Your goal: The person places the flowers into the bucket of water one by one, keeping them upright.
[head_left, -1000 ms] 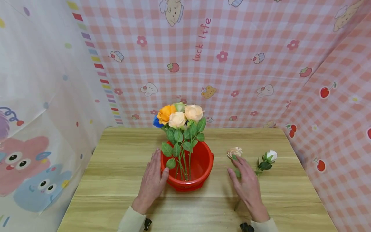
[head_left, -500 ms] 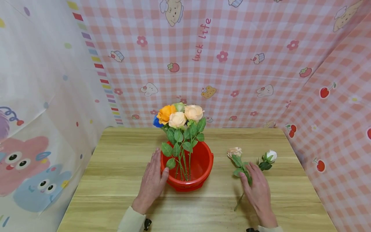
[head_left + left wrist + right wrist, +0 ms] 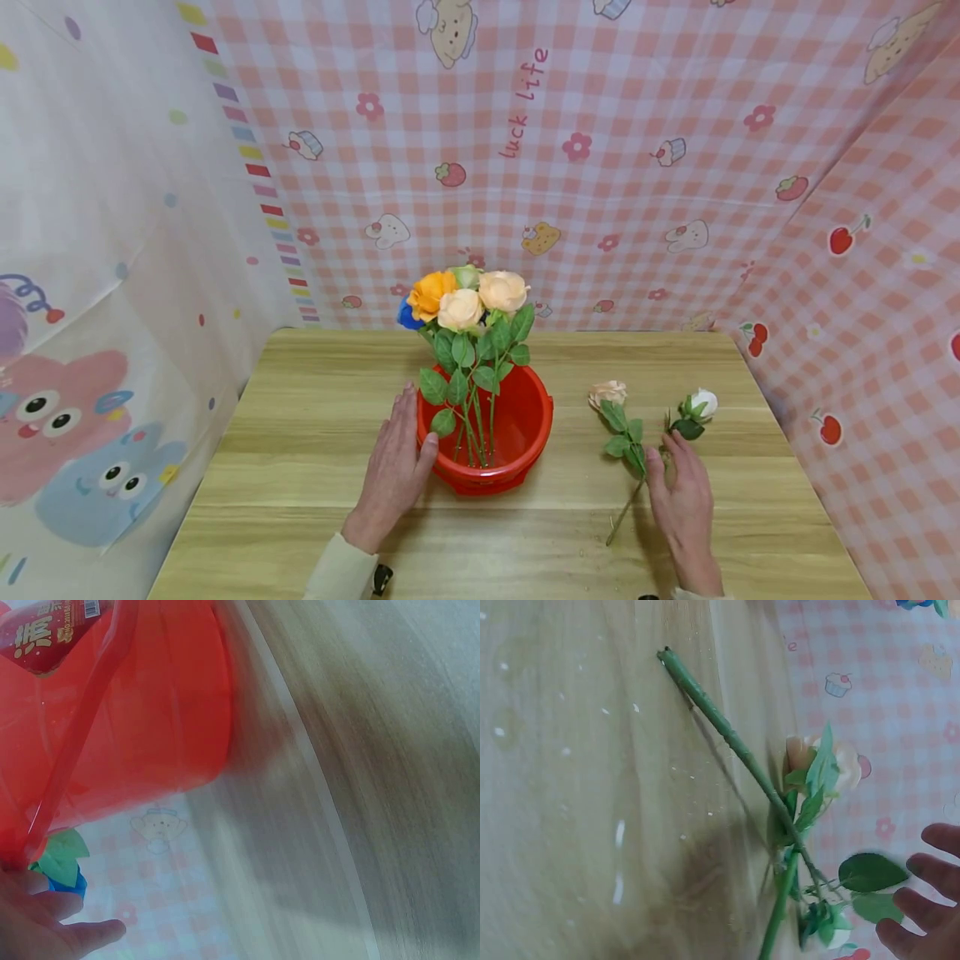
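Note:
In the head view my left hand [image 3: 393, 471] rests against the left side of a red bucket [image 3: 483, 482], fingers extended. Several artificial roses stand in the bucket, among them an orange rose [image 3: 431, 296], a peach rose [image 3: 504, 292] and a blue flower [image 3: 408, 315]. To the right, my right hand [image 3: 684, 500] hovers with loose fingers over the stem of a white rose [image 3: 703, 404]. Beside it lies a peach rose [image 3: 607, 393] with green leaves. The right wrist view has the fingers [image 3: 937, 877] apart from the crossing stems, holding nothing.
All this stands on a wooden table [image 3: 315, 417]. Pink checked cloth [image 3: 637, 200] hangs behind and on the right, white printed cloth [image 3: 150, 275] on the left. The bucket's handle [image 3: 71, 757] hangs along its side in the left wrist view.
My right hand has drawn off the peach rose on the table, moving right toward the white rose, so more of the peach rose's leaves and stem show. The left hand stays put.

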A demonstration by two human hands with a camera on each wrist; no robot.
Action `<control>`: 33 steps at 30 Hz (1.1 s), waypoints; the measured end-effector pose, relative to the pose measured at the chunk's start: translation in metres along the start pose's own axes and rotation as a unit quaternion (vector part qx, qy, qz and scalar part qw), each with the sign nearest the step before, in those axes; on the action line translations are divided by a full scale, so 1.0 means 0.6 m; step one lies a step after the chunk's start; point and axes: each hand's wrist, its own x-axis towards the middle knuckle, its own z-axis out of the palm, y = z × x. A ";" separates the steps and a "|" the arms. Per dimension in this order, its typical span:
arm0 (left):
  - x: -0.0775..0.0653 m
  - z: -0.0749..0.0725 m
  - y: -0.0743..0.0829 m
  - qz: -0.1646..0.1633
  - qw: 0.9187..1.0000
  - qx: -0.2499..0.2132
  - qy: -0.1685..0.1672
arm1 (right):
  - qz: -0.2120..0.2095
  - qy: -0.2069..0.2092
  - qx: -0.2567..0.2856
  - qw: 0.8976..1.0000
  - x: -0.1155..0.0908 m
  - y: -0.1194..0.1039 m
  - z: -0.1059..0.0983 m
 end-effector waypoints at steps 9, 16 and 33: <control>0.001 0.000 0.001 -0.001 1.000 0.000 0.000 | 0.102 0.041 0.081 0.991 -0.007 0.008 0.002; 0.001 0.001 0.000 0.002 1.000 0.003 0.004 | 0.192 0.044 0.151 0.969 -0.008 0.013 0.006; 0.001 0.001 0.000 0.001 1.000 -0.003 0.004 | 0.286 0.028 0.199 0.937 -0.006 0.038 0.009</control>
